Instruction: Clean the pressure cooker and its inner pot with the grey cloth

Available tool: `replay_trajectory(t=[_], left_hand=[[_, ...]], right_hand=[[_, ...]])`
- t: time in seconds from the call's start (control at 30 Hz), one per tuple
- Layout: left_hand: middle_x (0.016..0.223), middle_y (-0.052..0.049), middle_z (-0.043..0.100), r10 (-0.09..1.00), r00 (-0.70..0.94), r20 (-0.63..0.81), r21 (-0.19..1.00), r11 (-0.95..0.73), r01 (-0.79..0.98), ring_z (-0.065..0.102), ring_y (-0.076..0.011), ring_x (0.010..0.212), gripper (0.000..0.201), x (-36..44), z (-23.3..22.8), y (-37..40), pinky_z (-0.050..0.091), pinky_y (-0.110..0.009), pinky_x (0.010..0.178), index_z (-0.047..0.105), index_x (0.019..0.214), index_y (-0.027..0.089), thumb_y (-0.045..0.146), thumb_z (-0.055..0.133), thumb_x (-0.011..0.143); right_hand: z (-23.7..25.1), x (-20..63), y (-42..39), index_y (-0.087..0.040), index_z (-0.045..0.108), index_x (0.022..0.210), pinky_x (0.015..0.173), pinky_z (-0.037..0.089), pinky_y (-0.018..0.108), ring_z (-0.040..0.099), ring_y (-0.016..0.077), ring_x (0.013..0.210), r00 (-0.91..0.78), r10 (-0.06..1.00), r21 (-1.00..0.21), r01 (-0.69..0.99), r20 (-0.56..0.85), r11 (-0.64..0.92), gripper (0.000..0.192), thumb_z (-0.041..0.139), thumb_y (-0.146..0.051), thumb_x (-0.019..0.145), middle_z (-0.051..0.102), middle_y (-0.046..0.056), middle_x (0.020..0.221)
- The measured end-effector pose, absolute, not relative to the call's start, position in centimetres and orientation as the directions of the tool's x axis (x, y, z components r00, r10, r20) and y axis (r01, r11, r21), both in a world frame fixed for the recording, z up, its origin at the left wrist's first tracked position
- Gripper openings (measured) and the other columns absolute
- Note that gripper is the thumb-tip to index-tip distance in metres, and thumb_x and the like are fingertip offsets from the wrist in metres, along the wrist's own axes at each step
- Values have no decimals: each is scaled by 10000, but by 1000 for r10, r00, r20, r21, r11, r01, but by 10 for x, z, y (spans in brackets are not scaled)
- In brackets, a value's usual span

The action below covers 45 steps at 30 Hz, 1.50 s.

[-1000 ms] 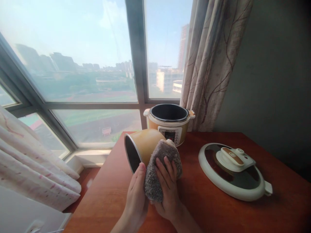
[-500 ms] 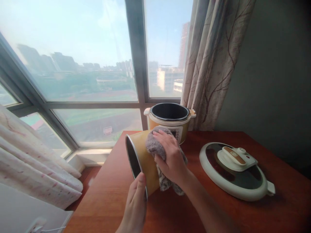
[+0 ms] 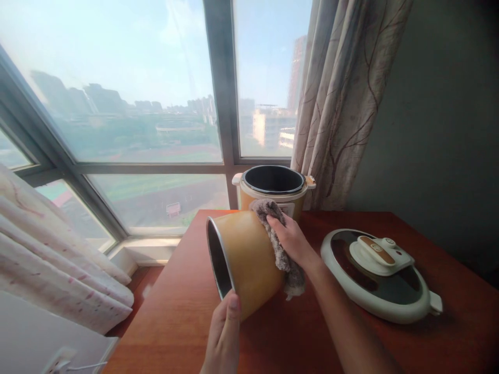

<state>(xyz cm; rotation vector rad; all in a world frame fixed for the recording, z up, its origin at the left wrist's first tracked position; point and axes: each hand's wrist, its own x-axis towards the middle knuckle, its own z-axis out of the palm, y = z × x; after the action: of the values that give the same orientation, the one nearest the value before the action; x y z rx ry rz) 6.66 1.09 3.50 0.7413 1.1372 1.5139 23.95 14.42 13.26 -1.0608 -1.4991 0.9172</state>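
Note:
A golden inner pot (image 3: 249, 259) with a dark inside is tipped on its side, its mouth facing left. My left hand (image 3: 224, 330) grips its rim at the lower front, thumb on the outside. Bunched in my right hand (image 3: 290, 236) is a grey fluffy cloth (image 3: 278, 244), pressed against the pot's outer wall near its base. Part of the cloth hangs down past the base. Behind the pot stands the pressure cooker body (image 3: 268, 200), cream and gold with a black inside; the tilted pot and cloth hide much of its front.
The cooker's round lid (image 3: 335, 259), white-rimmed with a dark top and a raised handle, lies on the right of the reddish wooden table (image 3: 163, 317). Windows rise behind the table, with a curtain (image 3: 335, 119) at the back right and another curtain (image 3: 50, 259) at left.
My right hand has slid the cloth rightward along the pot toward its base, baring more of the golden wall. The pot and my left hand have shifted slightly right.

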Motion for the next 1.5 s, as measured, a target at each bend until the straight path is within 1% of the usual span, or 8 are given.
replay_trajectory(t=[0.2, 0.3, 0.4, 0.6, 0.77, 0.97, 1.17, 1.5], left_hand=[[1135, -125, 775, 962, -232, -143, 889, 22, -457, 622, -338, 1262, 572, 81, 63, 32, 438, -439, 1147, 772, 1070, 138, 629, 748, 776], [1199, -103, 758, 950, -255, -182, 828, 8, -560, 600, -294, 1302, 514, 89, 87, 45, 401, -410, 1180, 749, 1135, 153, 556, 747, 816], [1223, -108, 748, 949, -193, -248, 754, 64, -653, 630, -275, 1269, 447, 89, 110, 57, 434, -403, 1159, 720, 1200, 149, 472, 683, 893], [1242, -103, 741, 959, -85, -271, 696, 135, -705, 655, -268, 1239, 501, 82, 132, 68, 465, -412, 1136, 628, 1358, 163, 431, 632, 934], [1272, -101, 727, 977, -80, -199, 777, 108, -621, 628, -291, 1271, 567, 76, 110, 64, 437, -433, 1158, 651, 1334, 168, 498, 689, 874], [1314, -107, 704, 996, -74, 54, 978, -68, -199, 541, -334, 1350, 597, 47, 40, 57, 406, -386, 1165, 753, 1179, 190, 619, 755, 763], [1218, -130, 734, 955, 211, 210, 952, -248, 177, 645, -315, 1148, 511, 29, 17, 58, 439, -416, 1120, 760, 1178, 193, 590, 572, 917], [1046, -120, 772, 966, -9, 258, 964, -257, 62, 684, -285, 983, 617, 56, 31, 68, 539, -356, 943, 782, 1058, 159, 700, 544, 883]], right_hand=[[113, 221, 102, -231, 529, 1450, 1210, 288, 524, 367, 299, 1476, -44, 756, -667, 439, 653, 602, 519, 522, -282, 934, 411, 105, 1596], [90, 207, 79, -254, 450, 1513, 1219, 194, 623, 188, 355, 1543, -158, 656, -470, 578, 738, 667, 601, 525, -270, 917, 196, 92, 1691], [65, 193, 62, -236, 345, 1564, 1198, 165, 685, 117, 386, 1554, -208, 610, -393, 599, 765, 698, 651, 461, -275, 925, 78, 106, 1710], [29, 175, 52, -213, 296, 1574, 1187, 212, 688, 165, 384, 1546, -116, 581, -392, 630, 806, 670, 660, 401, -274, 926, 103, 126, 1702], [26, 174, 49, -185, 316, 1562, 1178, 218, 703, 170, 407, 1541, -86, 590, -408, 642, 803, 649, 618, 393, -302, 960, 114, 154, 1696], [44, 177, 52, -217, 318, 1561, 1194, 235, 668, 190, 365, 1545, -36, 591, -475, 556, 806, 682, 571, 358, -314, 1000, 176, 120, 1688], [67, 176, 60, -276, 308, 1566, 1213, 272, 607, 224, 301, 1545, 128, 666, -657, 379, 735, 651, 544, 375, -329, 1028, 287, 90, 1659], [54, 182, 78, -274, 416, 1520, 1233, 212, 605, 205, 310, 1550, -23, 667, -600, 415, 744, 684, 522, 446, -345, 1004, 289, 75, 1665]])
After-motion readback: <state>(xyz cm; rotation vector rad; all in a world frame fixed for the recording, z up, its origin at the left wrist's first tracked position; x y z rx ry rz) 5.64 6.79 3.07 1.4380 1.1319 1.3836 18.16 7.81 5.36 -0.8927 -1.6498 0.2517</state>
